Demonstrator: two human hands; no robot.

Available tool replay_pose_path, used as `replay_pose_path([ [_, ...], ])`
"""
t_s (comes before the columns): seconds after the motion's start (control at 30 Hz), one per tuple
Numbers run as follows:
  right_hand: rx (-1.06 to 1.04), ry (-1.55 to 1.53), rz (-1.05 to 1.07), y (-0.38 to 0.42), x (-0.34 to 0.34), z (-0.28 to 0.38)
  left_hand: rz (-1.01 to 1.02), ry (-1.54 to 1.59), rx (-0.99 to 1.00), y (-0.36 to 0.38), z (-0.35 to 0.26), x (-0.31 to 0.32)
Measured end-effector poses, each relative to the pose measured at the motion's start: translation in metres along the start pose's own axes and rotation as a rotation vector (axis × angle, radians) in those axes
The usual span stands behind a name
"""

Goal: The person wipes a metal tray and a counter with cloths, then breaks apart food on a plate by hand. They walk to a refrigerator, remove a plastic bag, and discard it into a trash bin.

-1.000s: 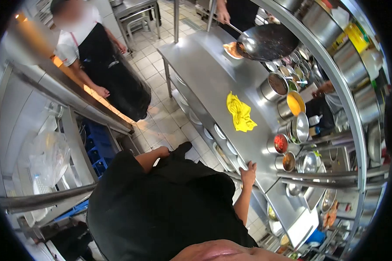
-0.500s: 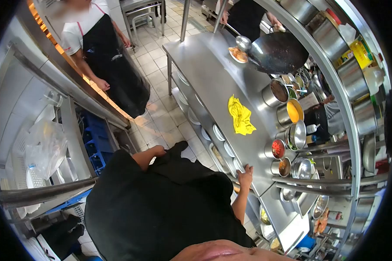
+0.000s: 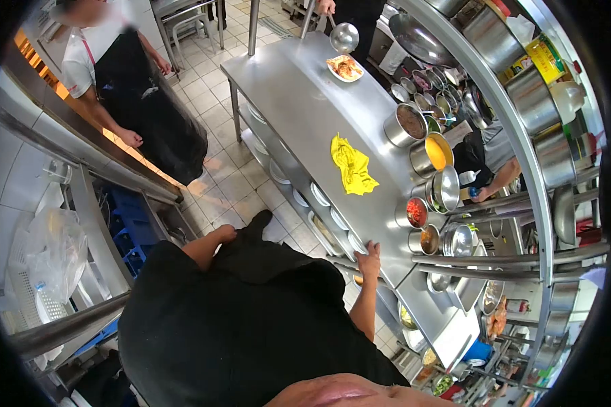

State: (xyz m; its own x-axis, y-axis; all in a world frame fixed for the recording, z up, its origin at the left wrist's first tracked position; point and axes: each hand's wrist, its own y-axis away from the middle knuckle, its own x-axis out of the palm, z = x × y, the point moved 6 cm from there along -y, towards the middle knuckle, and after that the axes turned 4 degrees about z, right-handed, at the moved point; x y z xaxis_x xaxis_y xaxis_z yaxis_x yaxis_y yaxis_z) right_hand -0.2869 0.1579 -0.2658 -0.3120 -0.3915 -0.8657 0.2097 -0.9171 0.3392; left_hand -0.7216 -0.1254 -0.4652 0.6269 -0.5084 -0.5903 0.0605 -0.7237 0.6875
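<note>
My right hand (image 3: 368, 259) rests on the near edge of the steel table (image 3: 292, 112), its fingers apart and nothing held. Beside my dark apron (image 3: 251, 319), my left hand (image 3: 225, 233) has its fingers curled; whatever may be inside them is hidden. A crumpled yellow cloth (image 3: 352, 166) lies on the table, beyond my right hand. Farther off, a white plate of food (image 3: 345, 68) sits on the tabletop, with a ladle (image 3: 344, 38) held over its far side by a co-worker's hand (image 3: 326, 7).
Pots of sauce (image 3: 436, 154) and chopped red food (image 3: 416, 212) line the table's right side. Metal rails (image 3: 509, 261) cross there. A person in a black apron (image 3: 139, 102) stands at the upper left. Plates (image 3: 320, 195) sit below the tabletop. Blue crates (image 3: 125, 224) are at left.
The view has shifted, moving the table and cloth leftward and up. The co-worker's wok has moved back from the plate, and the ladle has lifted away from the food. My hands keep their poses.
</note>
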Motion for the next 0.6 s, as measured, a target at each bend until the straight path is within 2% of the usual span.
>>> replay_pose_path([
  [0.03,0.001,-0.005,-0.002,0.0,0.001,0.0,-0.054,0.075,-0.062,-0.006,0.013,0.005],
  [0.17,-0.032,-0.034,-0.028,-0.001,0.001,-0.003,-0.05,0.119,-0.085,-0.014,0.042,0.004],
  [0.4,0.019,-0.045,-0.048,-0.004,-0.003,0.003,0.017,0.213,-0.129,0.0,0.059,-0.047],
  [0.43,-0.068,-0.003,-0.086,-0.007,-0.006,0.008,0.03,0.251,-0.127,-0.001,0.061,-0.054],
  [0.53,0.031,0.077,0.035,-0.018,-0.019,0.021,-0.024,0.353,-0.168,-0.013,0.086,-0.068],
  [0.57,0.11,-0.098,-0.051,-0.017,-0.03,0.027,-0.102,0.341,-0.137,-0.023,0.101,-0.071],
  [0.6,0.098,-0.078,-0.173,-0.023,-0.037,0.041,-0.111,0.344,-0.14,-0.026,0.111,-0.081],
])
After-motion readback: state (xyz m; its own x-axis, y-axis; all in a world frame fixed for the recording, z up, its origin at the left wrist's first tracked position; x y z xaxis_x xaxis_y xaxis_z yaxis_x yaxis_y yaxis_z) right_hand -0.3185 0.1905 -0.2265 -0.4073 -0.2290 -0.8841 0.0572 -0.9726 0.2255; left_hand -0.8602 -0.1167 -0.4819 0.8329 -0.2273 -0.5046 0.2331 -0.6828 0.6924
